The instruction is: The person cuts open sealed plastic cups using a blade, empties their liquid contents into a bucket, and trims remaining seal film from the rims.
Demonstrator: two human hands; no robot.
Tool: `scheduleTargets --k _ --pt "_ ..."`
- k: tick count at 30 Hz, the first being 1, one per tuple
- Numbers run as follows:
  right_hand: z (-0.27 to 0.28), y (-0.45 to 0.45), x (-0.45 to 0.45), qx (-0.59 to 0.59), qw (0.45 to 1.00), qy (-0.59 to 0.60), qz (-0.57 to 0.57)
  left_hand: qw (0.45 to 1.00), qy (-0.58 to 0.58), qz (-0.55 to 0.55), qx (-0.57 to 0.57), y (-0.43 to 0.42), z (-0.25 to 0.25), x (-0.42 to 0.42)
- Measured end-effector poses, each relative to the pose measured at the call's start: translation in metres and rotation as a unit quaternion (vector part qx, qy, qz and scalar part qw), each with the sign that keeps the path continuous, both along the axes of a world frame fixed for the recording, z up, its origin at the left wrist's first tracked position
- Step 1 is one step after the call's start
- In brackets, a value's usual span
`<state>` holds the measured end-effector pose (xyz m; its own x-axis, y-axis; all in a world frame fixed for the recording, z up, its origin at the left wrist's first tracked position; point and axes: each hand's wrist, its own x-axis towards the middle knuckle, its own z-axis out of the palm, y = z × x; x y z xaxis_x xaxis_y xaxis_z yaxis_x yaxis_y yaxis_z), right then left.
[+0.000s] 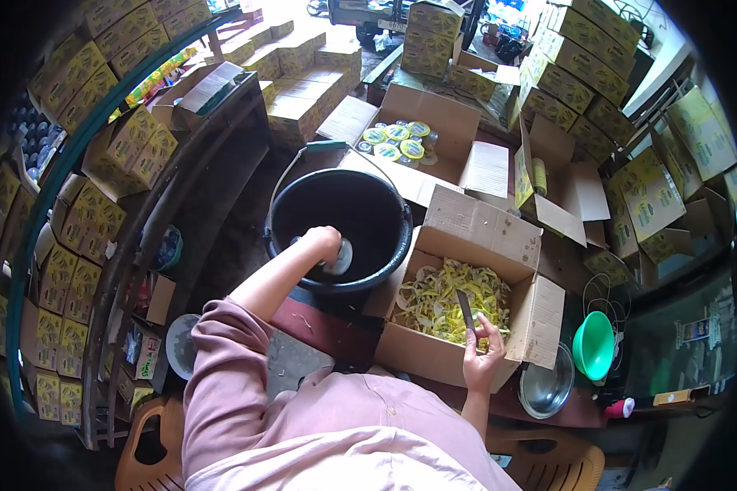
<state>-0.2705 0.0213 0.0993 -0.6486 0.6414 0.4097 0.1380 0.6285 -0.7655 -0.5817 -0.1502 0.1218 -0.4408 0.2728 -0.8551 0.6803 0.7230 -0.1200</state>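
My left hand (323, 244) reaches inside the mouth of a large black bucket (401, 254), its fingers closed on a whitish, translucent plastic cup (341, 259). The hand partly hides the cup. In my right hand (485, 350) is a knife (465, 311), its blade pointing up and away from me. Both the knife and the hand are above an open cardboard box (483, 225) holding a heap of yellow and clear plastic scraps (442, 299).
Behind the bucket, an open carton (434, 106) holds several yellow-lidded cups (397, 141). A green bowl (594, 345) and a metal bowl (547, 380) stand at the right. Stacked cartons (581, 69) line both sides. The bucket's handle (326, 146) stands raised.
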Motion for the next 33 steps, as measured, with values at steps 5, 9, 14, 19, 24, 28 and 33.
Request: scheduleTargets --k 5,9,14,19,24,28,33 --pt "0.003 0.001 -0.007 -0.022 1.000 0.005 -0.001 0.993 0.058 0.028 0.095 -0.012 -0.010 -0.003" --pt "0.007 -0.001 -0.010 -0.056 0.998 -0.004 -0.007 1.000 -0.003 0.000 0.018 -0.016 -0.022 -0.014" --pt "0.011 0.002 -0.023 -0.062 0.998 0.026 0.004 0.997 -0.034 0.047 -0.049 -0.011 -0.013 -0.013" --pt "0.014 0.003 -0.023 -0.059 0.998 0.028 0.010 0.998 0.060 0.014 0.024 -0.009 -0.024 -0.009" --pt "0.009 0.004 -0.024 -0.062 0.998 0.026 0.020 0.996 -0.014 0.025 -0.079 -0.003 -0.031 -0.012" --pt "0.009 0.003 -0.025 -0.073 0.997 0.031 0.027 0.994 -0.062 0.033 -0.087 -0.006 -0.040 -0.018" --pt "-0.003 0.008 -0.030 -0.177 0.979 0.082 0.054 0.964 0.090 0.057 0.243 -0.019 -0.015 -0.010"
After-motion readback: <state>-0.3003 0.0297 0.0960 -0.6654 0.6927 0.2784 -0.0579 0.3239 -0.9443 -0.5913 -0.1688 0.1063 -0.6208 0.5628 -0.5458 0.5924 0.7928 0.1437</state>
